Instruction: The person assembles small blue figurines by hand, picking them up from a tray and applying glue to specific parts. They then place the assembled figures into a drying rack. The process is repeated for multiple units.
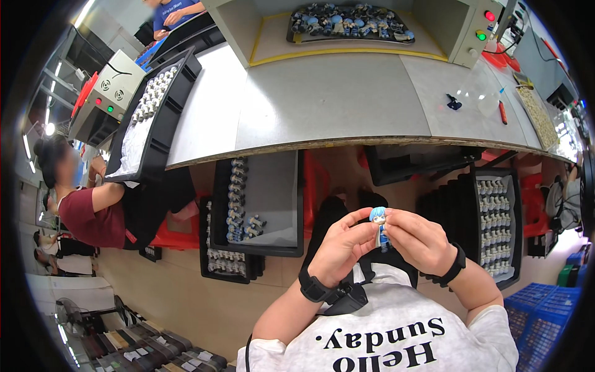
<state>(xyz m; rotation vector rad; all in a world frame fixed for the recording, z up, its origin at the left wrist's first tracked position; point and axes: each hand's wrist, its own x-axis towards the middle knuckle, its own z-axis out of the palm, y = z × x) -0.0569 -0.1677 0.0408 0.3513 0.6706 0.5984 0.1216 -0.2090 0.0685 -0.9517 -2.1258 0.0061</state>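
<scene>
A small figurine (382, 237) with light blue hair, a pale face and a blue-and-white outfit is held upright in front of my chest. My left hand (343, 248) pinches it from the left, with thumb and forefinger at its head and side. From the other side my right hand (421, 242) grips it, fingertips at the head and body. Parts of the figurine are hidden behind my fingers. Each wrist wears a black strap. Left of my hands, a black tray (273, 204) holds a column of similar figurines and a few loose ones.
A grey worktable (328, 102) spans ahead, bearing an open box-like machine (458, 37) with a tray of blue-haired figurines (350, 25) inside. Black crates of figurines (496, 220) stand at right. Another tray (133, 152) lies at the table's left, beside a seated co-worker (93, 211).
</scene>
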